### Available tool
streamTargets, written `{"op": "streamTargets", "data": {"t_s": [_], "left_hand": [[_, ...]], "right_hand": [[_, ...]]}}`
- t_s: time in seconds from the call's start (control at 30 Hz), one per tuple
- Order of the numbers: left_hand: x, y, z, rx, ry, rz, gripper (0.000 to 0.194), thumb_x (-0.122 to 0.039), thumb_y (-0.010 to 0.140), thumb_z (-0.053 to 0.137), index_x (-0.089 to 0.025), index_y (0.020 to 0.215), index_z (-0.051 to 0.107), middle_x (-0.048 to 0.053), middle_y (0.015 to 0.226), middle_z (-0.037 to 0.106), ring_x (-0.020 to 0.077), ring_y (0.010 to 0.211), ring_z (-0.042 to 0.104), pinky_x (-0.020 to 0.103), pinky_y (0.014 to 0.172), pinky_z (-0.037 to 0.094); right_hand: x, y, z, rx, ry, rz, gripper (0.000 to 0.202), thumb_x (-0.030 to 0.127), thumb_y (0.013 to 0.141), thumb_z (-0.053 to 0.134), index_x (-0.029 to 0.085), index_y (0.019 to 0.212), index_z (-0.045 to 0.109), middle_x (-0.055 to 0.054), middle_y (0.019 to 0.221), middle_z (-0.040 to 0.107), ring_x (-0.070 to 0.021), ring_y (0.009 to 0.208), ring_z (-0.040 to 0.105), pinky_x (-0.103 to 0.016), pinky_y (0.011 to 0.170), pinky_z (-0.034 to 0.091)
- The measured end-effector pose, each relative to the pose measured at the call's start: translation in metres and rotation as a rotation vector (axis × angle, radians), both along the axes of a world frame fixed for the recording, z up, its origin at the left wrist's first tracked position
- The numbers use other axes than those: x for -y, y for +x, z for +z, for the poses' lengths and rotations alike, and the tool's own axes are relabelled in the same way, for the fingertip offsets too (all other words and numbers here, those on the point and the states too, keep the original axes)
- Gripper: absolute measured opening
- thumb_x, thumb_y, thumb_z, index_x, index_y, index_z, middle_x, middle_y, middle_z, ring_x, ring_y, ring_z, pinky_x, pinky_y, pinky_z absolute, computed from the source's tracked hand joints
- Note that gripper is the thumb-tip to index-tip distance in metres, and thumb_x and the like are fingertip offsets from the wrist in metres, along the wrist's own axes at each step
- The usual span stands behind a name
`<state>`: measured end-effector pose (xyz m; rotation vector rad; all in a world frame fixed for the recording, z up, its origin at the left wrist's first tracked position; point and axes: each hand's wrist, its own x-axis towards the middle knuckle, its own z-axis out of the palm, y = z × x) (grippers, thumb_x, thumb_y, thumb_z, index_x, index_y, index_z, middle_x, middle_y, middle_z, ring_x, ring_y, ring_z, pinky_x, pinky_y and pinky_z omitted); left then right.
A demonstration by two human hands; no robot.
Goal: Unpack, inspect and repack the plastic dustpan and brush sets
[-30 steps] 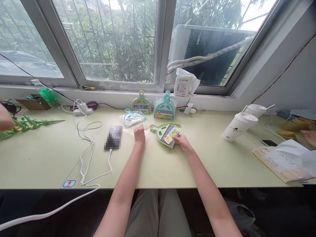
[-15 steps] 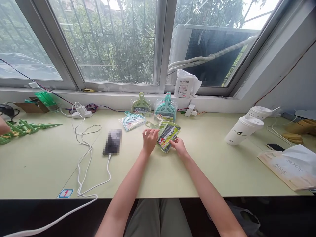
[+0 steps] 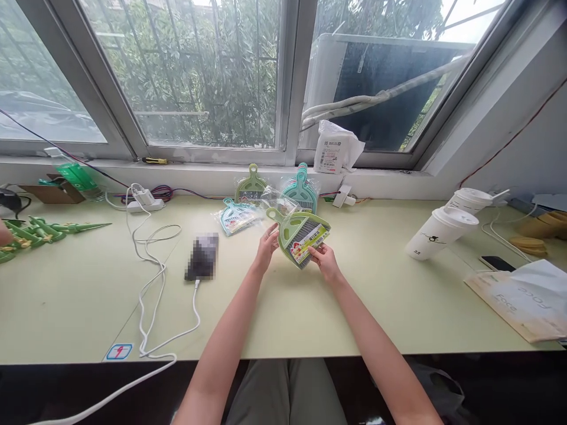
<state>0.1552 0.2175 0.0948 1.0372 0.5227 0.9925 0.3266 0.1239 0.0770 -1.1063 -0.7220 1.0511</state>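
A green dustpan and brush set [image 3: 295, 230] is tilted above the table, its round-holed handle toward the upper left. Across its grey bristles runs a printed label card [image 3: 310, 241]. My right hand [image 3: 325, 261] pinches the lower right edge, thumb on the label. At the left rim, below the handle, my left hand [image 3: 266, 247] has its fingers against the dustpan; some fingertips are hidden behind it. Clear plastic wrap [image 3: 280, 200] shows just above the handle. Behind it lie a blue bagged dustpan set [image 3: 239, 218], a green one [image 3: 252, 188] and a stack of teal ones [image 3: 301, 188].
White cups [image 3: 436, 233] and a paper bag [image 3: 520, 298] are on the right. On the left are a phone [image 3: 202, 257], a white cable [image 3: 162, 265], green plastic pieces [image 3: 42, 230] and part of another person's hand [image 3: 5, 235]. A tissue pack [image 3: 333, 150] sits on the sill.
The dustpan set has turned and lifted slightly, its handle now plainer. My left hand has gone from the plastic above it down to the left rim; my right hand keeps its hold.
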Motion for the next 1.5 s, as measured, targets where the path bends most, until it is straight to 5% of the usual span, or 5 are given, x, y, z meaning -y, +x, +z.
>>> {"op": "streamTargets", "data": {"t_s": [0.3, 0.53, 0.93, 1.13, 1.5], "left_hand": [[0.037, 0.024, 0.000, 0.070, -0.008, -0.259, 0.061, -0.062, 0.078, 0.053, -0.021, 0.123, 0.054, 0.010, 0.127, 0.058, 0.0276, 0.121, 0.050, 0.042, 0.099, 0.041], [0.005, 0.013, -0.008, -0.033, -0.064, 0.031, 0.054, -0.056, 0.084, 0.042, -0.020, 0.122, 0.052, 0.008, 0.129, 0.057, 0.0233, 0.120, 0.051, 0.038, 0.098, 0.041], [-0.006, -0.007, -0.009, 0.003, -0.037, -0.109, 0.087, -0.039, 0.079, 0.060, -0.029, 0.147, 0.007, 0.006, 0.115, 0.066, 0.0187, 0.108, 0.061, 0.042, 0.103, 0.036], [0.000, 0.005, -0.011, -0.074, -0.083, -0.088, 0.073, -0.037, 0.076, 0.062, -0.028, 0.141, 0.031, 0.005, 0.119, 0.063, 0.0204, 0.104, 0.061, 0.040, 0.094, 0.045], [0.019, 0.000, -0.002, -0.136, -0.017, -0.358, 0.050, -0.040, 0.078, 0.064, -0.018, 0.121, 0.058, 0.011, 0.122, 0.061, 0.0281, 0.110, 0.058, 0.044, 0.096, 0.043]], "right_hand": [[0.001, 0.000, 0.004, -0.018, 0.096, -0.065, 0.046, 0.038, 0.063, 0.077, 0.020, 0.100, 0.058, -0.006, 0.104, 0.070, -0.0209, 0.098, 0.066, -0.036, 0.088, 0.055], [0.013, 0.026, 0.018, 0.095, -0.013, 0.079, 0.047, 0.035, 0.059, 0.080, 0.017, 0.098, 0.062, -0.008, 0.100, 0.071, -0.0227, 0.090, 0.068, -0.038, 0.082, 0.057], [0.013, 0.037, 0.014, 0.039, -0.085, -0.054, 0.033, 0.022, 0.063, 0.077, 0.017, 0.092, 0.063, -0.006, 0.095, 0.072, -0.0219, 0.087, 0.069, -0.039, 0.082, 0.058], [0.010, 0.017, 0.011, 0.033, 0.008, 0.038, 0.042, 0.030, 0.063, 0.079, 0.019, 0.100, 0.061, -0.007, 0.100, 0.071, -0.0223, 0.093, 0.067, -0.039, 0.085, 0.056], [0.012, 0.008, 0.013, 0.056, 0.068, 0.092, 0.050, 0.037, 0.061, 0.079, 0.020, 0.104, 0.059, -0.007, 0.102, 0.070, -0.0221, 0.094, 0.067, -0.039, 0.086, 0.055]]}}
